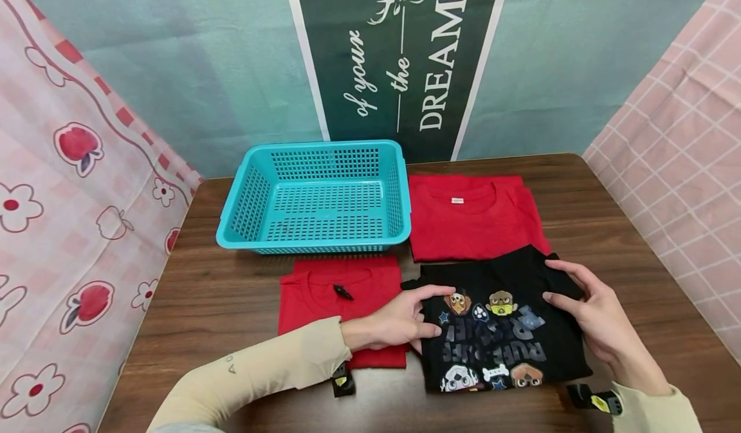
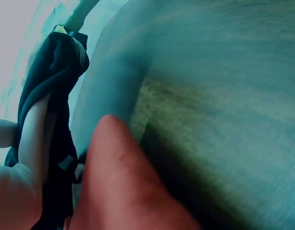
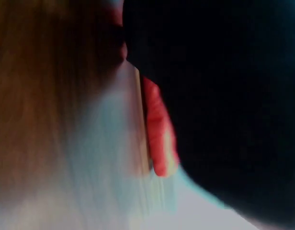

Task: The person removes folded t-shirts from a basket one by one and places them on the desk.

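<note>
A black T-shirt (image 1: 486, 277) with cartoon puppy faces and lettering lies folded at the front right in the head view. My left hand (image 1: 399, 317) grips its left edge, index finger and thumb on top. At the upper right edge, my right hand (image 1: 602, 320) pinches the cloth between thumb and fingers. The black cloth (image 2: 56, 72) also shows in the left wrist view, with fingers against it. In the right wrist view the black cloth (image 3: 233, 96) hides most of the scene. Under my left forearm lies a folded red T-shirt (image 1: 330, 307) with a small black mark near its neck.
Another folded red T-shirt (image 1: 480, 227) lies behind the black one, partly covered by it. A turquoise plastic basket (image 1: 315, 248) with nothing in it stands at the back left. Everything rests on a brown wooden table (image 1: 197, 317) with curtains on three sides.
</note>
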`<state>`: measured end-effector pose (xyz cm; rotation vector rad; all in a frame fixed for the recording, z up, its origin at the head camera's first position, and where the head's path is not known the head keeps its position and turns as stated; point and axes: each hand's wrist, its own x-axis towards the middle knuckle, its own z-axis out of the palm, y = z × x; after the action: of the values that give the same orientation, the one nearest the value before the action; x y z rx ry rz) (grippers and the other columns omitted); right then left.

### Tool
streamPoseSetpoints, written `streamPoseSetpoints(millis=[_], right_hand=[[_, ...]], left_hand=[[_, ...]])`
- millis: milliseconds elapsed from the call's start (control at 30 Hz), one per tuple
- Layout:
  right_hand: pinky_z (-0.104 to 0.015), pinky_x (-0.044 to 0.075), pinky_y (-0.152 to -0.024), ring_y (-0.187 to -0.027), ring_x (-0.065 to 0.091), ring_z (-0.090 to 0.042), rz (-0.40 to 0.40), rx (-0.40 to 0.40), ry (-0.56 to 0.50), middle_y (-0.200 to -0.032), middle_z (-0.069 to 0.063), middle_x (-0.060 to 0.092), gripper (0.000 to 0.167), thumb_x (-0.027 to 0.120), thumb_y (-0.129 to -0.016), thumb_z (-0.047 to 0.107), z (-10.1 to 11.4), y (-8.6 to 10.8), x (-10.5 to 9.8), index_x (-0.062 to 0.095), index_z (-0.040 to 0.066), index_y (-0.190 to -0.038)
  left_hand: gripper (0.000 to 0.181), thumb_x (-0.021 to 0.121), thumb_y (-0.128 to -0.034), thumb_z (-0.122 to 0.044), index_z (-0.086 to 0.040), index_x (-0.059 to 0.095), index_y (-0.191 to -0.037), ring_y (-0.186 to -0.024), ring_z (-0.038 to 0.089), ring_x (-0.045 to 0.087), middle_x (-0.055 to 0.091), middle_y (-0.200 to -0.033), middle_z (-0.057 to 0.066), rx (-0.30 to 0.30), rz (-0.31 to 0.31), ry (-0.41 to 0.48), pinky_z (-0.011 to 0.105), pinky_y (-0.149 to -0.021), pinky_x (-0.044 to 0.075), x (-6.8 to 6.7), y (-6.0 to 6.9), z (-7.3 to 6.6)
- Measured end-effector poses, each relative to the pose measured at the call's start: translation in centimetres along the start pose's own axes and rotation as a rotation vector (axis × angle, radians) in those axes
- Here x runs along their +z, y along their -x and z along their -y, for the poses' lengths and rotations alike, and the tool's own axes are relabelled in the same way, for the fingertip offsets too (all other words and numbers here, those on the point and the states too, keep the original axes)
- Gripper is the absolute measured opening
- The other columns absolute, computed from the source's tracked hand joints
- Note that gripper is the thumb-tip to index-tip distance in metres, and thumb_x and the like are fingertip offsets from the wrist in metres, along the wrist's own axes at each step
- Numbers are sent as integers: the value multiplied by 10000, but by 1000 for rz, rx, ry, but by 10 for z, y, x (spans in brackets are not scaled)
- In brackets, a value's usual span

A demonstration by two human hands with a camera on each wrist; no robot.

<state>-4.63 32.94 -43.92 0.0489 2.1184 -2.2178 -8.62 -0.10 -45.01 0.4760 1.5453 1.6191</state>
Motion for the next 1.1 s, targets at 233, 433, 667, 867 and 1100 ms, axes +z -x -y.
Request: streamPoseSetpoints(millis=[233,433,667,867,1100], right_hand=[[-293,586,-663,-865,685,-58,24,55,98,-1172,134,606,521,625,-881,-58,-3,7,-7,499,100,-1361],[-274,576,-670,-869,649,-9,15,78,346,-1137,171,576,501,656,-890,29,-4,8,-10,499,90,-1361],[-110,425,-733,-1012,421,163,17,119,723,-1272,44,503,542,710,-877,205,-4,10,-18,495,101,-1363],[-122,406,-655,-922,414,148,62,85,812,-1305,-229,491,554,731,-853,181,-7,9,-19,502,66,-1344],[-76,325,-735,-1006,328,192,66,59,887,-1300,-252,528,541,747,-838,211,-4,7,-18,532,87,-1319]], left_hand=[[662,569,-861,136,-215,463,-1412,-757,204,716,633,-1153,52,-66,-35,0,411,-553,580,5,-1,5],[641,573,-859,140,-214,476,-1385,-761,226,716,600,-1158,53,-114,-52,1,403,-560,582,9,-2,5],[614,598,-859,117,-211,463,-1361,-573,217,676,502,-1274,63,-178,-62,-13,396,-543,578,14,-2,6],[630,634,-863,56,-238,397,-1368,-586,176,639,347,-1396,53,-225,-27,-42,413,-532,573,17,-2,7],[669,641,-863,45,-251,348,-1386,-824,232,674,365,-1340,57,-268,16,-27,464,-549,575,18,0,6]])
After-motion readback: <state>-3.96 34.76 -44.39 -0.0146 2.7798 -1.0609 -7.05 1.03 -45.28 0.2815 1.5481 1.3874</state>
